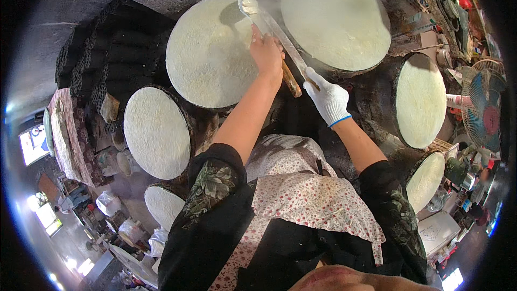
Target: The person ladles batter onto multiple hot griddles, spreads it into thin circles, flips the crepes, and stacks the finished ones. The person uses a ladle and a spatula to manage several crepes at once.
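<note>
My bare left hand (266,54) is closed around a ladle (247,1) with a wooden handle; its bowl, smeared with white, is over the far left griddle. In a white knit glove, my right hand (327,97) grips a long flat metal scraper (289,46). The scraper slants up and left, its far end overlapping the ladle; whether they touch I cannot tell. Beneath them lies a pale round sheet of batter (207,54), with a smoother patch near the ladle. Another pale round sheet (336,19) is at the far right, under steam.
More pale rounds stand along both sides, including one at left (158,132) and one at right (421,101). Black briquettes with holes (124,48) are stacked at far left. A standing fan (487,105) is at the right, near cluttered shelves.
</note>
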Action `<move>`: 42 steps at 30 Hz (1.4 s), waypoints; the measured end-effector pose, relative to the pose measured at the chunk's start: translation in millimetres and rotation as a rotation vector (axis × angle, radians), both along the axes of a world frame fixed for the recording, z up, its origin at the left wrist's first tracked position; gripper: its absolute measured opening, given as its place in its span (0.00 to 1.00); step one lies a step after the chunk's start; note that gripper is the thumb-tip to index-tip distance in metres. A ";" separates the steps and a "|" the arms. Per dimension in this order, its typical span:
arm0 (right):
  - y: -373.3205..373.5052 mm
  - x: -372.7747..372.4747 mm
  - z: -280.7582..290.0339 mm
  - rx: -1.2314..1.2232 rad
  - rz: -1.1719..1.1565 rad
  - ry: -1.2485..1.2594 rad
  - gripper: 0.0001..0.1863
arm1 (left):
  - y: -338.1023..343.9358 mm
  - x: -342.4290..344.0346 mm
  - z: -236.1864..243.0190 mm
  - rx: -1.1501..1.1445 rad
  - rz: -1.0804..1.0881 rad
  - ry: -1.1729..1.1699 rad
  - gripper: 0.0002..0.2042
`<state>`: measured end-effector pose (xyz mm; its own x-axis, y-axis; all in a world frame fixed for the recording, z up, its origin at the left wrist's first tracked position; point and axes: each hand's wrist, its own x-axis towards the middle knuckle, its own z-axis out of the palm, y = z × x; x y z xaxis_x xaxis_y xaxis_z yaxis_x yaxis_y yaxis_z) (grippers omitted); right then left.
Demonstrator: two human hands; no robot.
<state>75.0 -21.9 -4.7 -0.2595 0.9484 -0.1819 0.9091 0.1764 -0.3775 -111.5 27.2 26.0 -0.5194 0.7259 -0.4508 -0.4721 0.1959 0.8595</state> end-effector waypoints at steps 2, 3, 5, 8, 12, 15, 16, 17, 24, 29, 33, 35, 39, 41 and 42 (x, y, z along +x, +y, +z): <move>1.0 -3.8 1.3 0.102 0.025 0.152 0.23 | -0.8 -2.2 -1.0 0.030 0.047 -0.075 0.37; 4.5 -8.0 0.8 0.140 0.060 0.173 0.23 | -0.7 -3.8 -1.7 0.025 0.081 -0.111 0.37; 10.1 -13.8 -0.7 0.192 0.130 0.171 0.22 | -0.5 -7.8 -3.7 0.088 0.108 -0.163 0.37; 12.3 -15.2 -7.0 0.152 0.035 -0.010 0.21 | 0.3 -12.0 -9.1 0.108 0.126 -0.233 0.37; -7.4 2.5 -16.7 0.012 0.073 -0.048 0.23 | 1.8 -12.2 -15.8 0.136 0.166 -0.285 0.35; -27.1 17.2 -16.8 0.008 0.019 0.075 0.24 | -1.1 -18.4 -7.5 0.147 0.162 -0.403 0.30; -31.6 20.9 -14.2 0.048 0.006 0.169 0.24 | -5.4 -22.4 -0.6 0.263 0.179 -0.544 0.22; -33.4 21.9 -11.2 -0.059 -0.084 0.285 0.25 | -10.3 -27.7 7.5 0.326 0.197 -0.700 0.15; -2.4 -3.7 17.8 -0.250 -0.214 0.356 0.26 | -79.7 -76.4 70.2 0.685 -0.075 -1.199 0.03; 3.9 -15.9 13.0 -0.223 0.072 0.252 0.27 | -67.4 -73.8 60.7 0.421 0.072 -0.958 0.15; -13.4 -3.5 2.8 -0.263 -0.216 0.602 0.25 | -47.6 -50.6 39.2 0.202 0.115 -0.520 0.23; -21.1 4.0 -0.1 -0.407 -0.442 0.777 0.26 | -41.2 -33.7 27.5 0.160 0.116 -0.438 0.28; -26.4 11.4 -3.3 -0.320 -0.325 0.543 0.26 | -33.7 -1.8 7.8 0.081 0.051 -0.274 0.34; -24.4 11.4 -6.3 -0.165 -0.185 0.462 0.26 | -33.1 10.9 1.8 0.053 0.039 -0.176 0.32; -23.1 11.2 -8.4 -0.093 -0.102 0.427 0.26 | -32.8 15.5 -0.4 0.055 0.024 -0.148 0.33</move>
<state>86.2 -45.0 -13.1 -0.2363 0.9577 -0.1645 0.6794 0.0418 -0.7325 -96.0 -5.6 25.7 -0.4678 0.7395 -0.4840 -0.5986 0.1378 0.7891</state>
